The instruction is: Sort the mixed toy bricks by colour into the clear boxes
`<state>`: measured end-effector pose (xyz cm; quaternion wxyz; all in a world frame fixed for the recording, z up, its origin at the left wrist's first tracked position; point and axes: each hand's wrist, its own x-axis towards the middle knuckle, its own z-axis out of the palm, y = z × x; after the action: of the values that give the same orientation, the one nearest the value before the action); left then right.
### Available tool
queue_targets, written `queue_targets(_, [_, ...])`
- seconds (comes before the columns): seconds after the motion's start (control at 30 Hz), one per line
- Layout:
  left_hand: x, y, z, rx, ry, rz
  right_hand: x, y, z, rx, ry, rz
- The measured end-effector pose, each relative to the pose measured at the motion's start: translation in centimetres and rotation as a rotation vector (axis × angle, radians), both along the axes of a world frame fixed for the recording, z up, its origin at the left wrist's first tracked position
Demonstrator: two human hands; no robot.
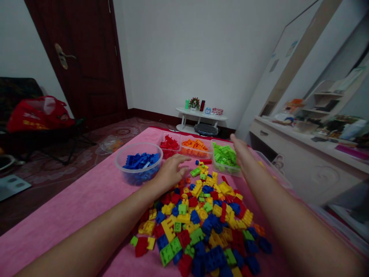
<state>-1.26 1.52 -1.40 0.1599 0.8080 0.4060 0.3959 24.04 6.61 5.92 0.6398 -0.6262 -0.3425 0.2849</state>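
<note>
A heap of several red, yellow, blue and green toy bricks [201,219] lies on a pink cloth [86,200]. My left hand [170,171] hovers at the heap's far left edge, fingers loosely curled and apart, holding nothing that I can see. Beside it stands a round clear bowl of blue bricks [138,163]. My right hand [243,154] reaches out flat with fingers stretched, next to a clear tub of green bricks [225,157]. Tubs of red bricks [169,145] and orange bricks [195,147] stand behind the heap.
A dark door [83,57] and a chair with a red bag [37,113] are at the left. A small white table [201,115] stands by the far wall. A white dresser [302,154] with clutter runs along the right.
</note>
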Motion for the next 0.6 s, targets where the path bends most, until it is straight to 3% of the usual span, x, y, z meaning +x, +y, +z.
queue_targets(0.1, [0.1, 0.3, -1.1, 0.021, 0.133, -0.005, -2.1, -1.2, -2.4, 0.128, -0.373, 0.182])
queue_targets(0.2, [0.2, 0.2, -1.5, 0.011, 0.260, -0.035, -4.8, -2.9, -5.1, 0.096, -0.692, 0.526])
queue_targets(0.27, [0.3, -0.1, -1.3, 0.000, 0.370, -0.033, -6.2, -3.9, -6.6, 0.045, -0.937, 0.641])
queue_targets(0.4, [0.5, -0.8, -0.7, -0.018, 0.564, 0.007, -7.4, -5.0, -7.4, -0.101, -1.205, 0.670])
queue_targets(0.6, [0.6, -0.8, -0.7, -0.055, 0.560, 0.055, -6.2, -6.0, -5.4, -0.058, -1.226, 0.506])
